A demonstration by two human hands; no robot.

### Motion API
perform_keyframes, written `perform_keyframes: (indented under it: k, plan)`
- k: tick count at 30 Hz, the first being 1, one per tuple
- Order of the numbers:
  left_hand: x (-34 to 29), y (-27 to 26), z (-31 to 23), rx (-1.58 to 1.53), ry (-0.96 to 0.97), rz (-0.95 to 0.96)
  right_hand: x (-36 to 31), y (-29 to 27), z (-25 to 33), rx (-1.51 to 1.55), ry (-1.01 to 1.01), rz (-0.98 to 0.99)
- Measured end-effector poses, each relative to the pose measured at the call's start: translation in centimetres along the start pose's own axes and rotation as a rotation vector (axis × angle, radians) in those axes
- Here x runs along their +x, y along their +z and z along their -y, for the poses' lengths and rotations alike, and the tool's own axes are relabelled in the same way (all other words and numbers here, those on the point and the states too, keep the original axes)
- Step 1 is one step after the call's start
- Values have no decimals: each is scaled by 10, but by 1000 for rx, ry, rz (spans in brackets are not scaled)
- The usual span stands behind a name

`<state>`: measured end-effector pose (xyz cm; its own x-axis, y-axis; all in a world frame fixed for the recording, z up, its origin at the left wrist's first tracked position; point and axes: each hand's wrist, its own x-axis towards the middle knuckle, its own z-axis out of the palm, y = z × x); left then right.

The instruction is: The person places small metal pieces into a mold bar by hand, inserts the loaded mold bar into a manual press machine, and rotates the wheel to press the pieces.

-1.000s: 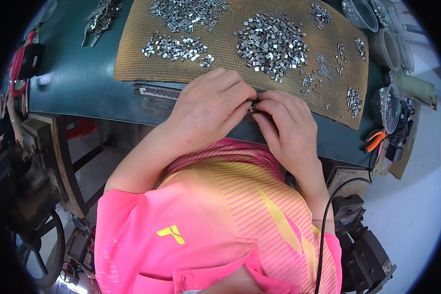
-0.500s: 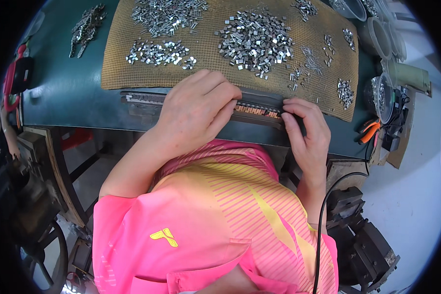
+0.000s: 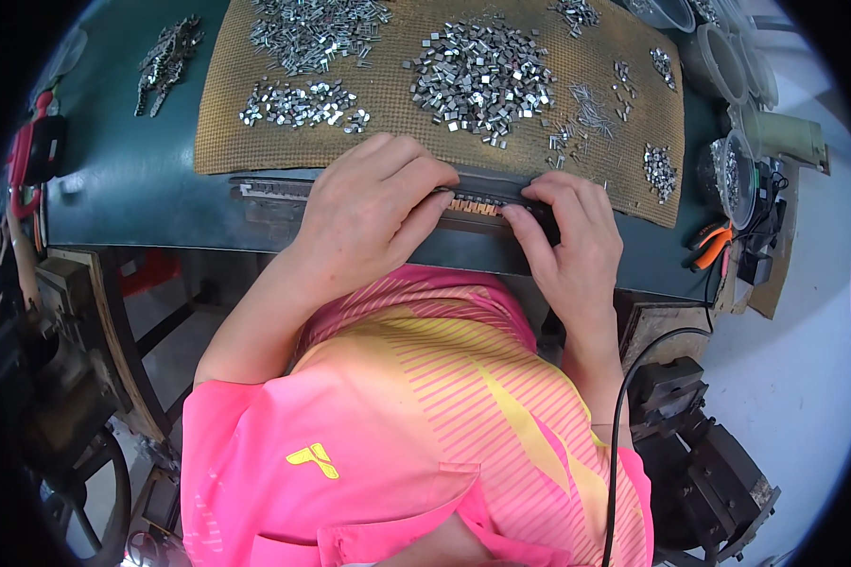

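Observation:
A long, dark bar-shaped jig [image 3: 279, 188] lies along the near side of the table, just in front of the mat. Small copper-coloured and silvery pieces [image 3: 476, 206] sit in a row in its groove. My left hand [image 3: 369, 213] is closed over the middle of the jig, its thumb and fingers drawn together at the left end of the visible row; what lies between them is hidden. At the row's right end, my right hand [image 3: 577, 227] grips the jig, thumb on the near side and index finger on the far side.
A tan textured mat [image 3: 388, 142] bears a large pile of small metal squares [image 3: 482, 80], pins [image 3: 317, 33] and smaller heaps. Linked metal strips [image 3: 168, 61] lie at left. Orange-handled pliers [image 3: 709, 246] and a clear tub [image 3: 736, 184] are at right. A black cable [image 3: 624, 406] hangs nearby.
My right hand has slid left along the jig, closer to my left hand, so less of the row shows between them. My left hand has hardly moved. The view has shifted slightly.

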<state>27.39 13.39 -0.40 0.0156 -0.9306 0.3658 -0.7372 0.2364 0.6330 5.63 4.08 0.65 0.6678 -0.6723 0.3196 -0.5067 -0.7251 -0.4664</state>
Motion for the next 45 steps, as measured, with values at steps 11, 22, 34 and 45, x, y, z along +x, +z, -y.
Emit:
perform_keyframes:
  k: [11,22,34,45]
  plan:
    - [-4,-1,-1,26,12,-4,2,-1,2,28,32,13]
    - [-4,-3,-1,23,9,2,3,-1,6,-19,-24,19]
    - [9,6,-16,106,89,-43,3,-1,3,18,4,18]
    - [16,30,-23,116,92,9,-1,-3,-19,207,57,29]
